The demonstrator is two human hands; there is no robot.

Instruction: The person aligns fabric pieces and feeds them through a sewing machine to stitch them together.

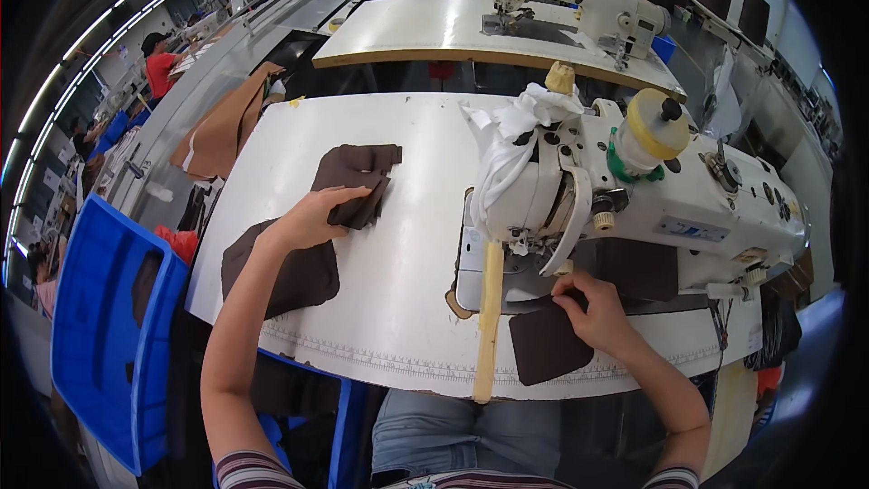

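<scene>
On the white desk point(407, 281), the left hand point(310, 217)'s grip holds a brown stack point(348, 163) at 10 o'clock; a brown pile point(303, 281) lies at 9. At 4, the right hand point(597, 312)'s grip is narrow beside a brown panel point(545, 349); whether it pinches anything, I cannot tell.

Table point(416, 290) (white), brown pieces point(306, 276), sewing machine point(634, 204)

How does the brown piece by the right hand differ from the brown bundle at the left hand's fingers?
The piece looks flat with rounded corners; the bundle looks layered, with uneven edges. The piece lies near the front edge of the table; the bundle is farther back and to the left. Both are dark brown.
</scene>
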